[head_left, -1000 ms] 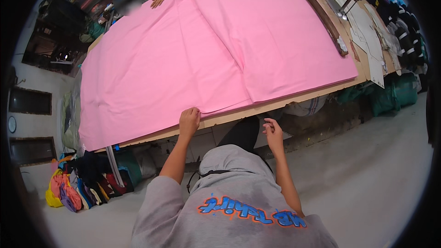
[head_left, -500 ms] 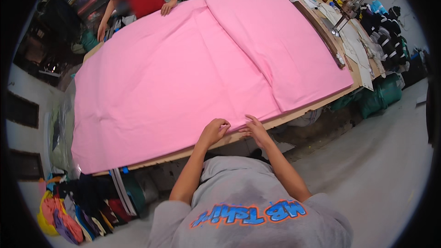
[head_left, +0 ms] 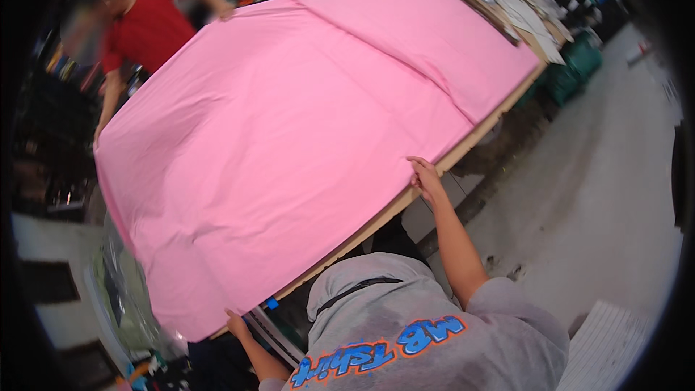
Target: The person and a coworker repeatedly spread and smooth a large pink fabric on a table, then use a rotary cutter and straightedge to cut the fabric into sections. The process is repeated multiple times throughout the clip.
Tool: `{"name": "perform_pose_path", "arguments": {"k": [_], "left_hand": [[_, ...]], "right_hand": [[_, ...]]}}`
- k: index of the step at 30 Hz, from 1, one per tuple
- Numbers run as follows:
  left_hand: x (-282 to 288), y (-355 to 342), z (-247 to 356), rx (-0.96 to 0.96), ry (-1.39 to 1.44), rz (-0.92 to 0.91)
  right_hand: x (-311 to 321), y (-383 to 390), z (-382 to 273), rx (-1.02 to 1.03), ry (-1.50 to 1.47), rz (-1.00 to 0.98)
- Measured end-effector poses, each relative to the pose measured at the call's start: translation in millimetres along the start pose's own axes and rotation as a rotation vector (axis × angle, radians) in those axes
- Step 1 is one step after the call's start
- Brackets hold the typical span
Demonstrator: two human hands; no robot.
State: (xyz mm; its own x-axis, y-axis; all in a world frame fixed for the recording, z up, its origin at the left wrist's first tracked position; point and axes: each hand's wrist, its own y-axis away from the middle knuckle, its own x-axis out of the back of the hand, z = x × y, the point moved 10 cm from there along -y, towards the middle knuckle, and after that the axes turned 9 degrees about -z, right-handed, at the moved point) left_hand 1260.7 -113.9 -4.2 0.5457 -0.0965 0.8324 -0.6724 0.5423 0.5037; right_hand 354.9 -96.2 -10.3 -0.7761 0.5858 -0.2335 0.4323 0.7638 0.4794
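A wide sheet of pink fabric [head_left: 289, 130] covers most of the table, with a long fold crossing its right part. My left hand [head_left: 236, 324] has its fingers closed on the fabric's near edge, close to the near left corner. Farther right along that same edge, my right hand [head_left: 425, 177] pinches the cloth between thumb and fingers. Across the table, a person in a red shirt [head_left: 156, 25] grips the far edge with both hands, and the cloth there is lifted and wrinkled.
A long dark bar [head_left: 467, 1] lies along the fabric's right end. Beyond it are pale paper pieces [head_left: 517, 11] on the tabletop. Green sacks [head_left: 575, 65] stand beneath the table's right end. Plastic-wrapped material [head_left: 123, 289] is beside the left end.
My hands have moved apart along the near edge, left toward the corner, and now grip the cloth. The other person has shifted left and lifted the far edge. My view has turned.
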Motion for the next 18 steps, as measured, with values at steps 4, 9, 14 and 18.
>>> {"name": "perform_pose_path", "arguments": {"k": [4, 9, 14, 18], "left_hand": [[-47.0, -28.4, 13.7, -0.056, 0.887, -0.252], [-19.6, -47.6, 34.6, -0.008, 1.053, 0.030], [99.8, -49.5, 18.5, -0.212, 0.674, 0.590], [130.7, -77.4, 8.8, -0.200, 0.840, 0.490]], "right_hand": [[-2.7, 9.5, 0.3, 0.059, 0.167, 0.107], [-16.2, 30.9, 0.7, 0.101, 0.239, 0.114], [-98.5, 57.4, 31.1, 0.114, 0.263, -0.054], [-152.9, 84.1, 64.0, 0.022, 0.173, -0.134]]}}
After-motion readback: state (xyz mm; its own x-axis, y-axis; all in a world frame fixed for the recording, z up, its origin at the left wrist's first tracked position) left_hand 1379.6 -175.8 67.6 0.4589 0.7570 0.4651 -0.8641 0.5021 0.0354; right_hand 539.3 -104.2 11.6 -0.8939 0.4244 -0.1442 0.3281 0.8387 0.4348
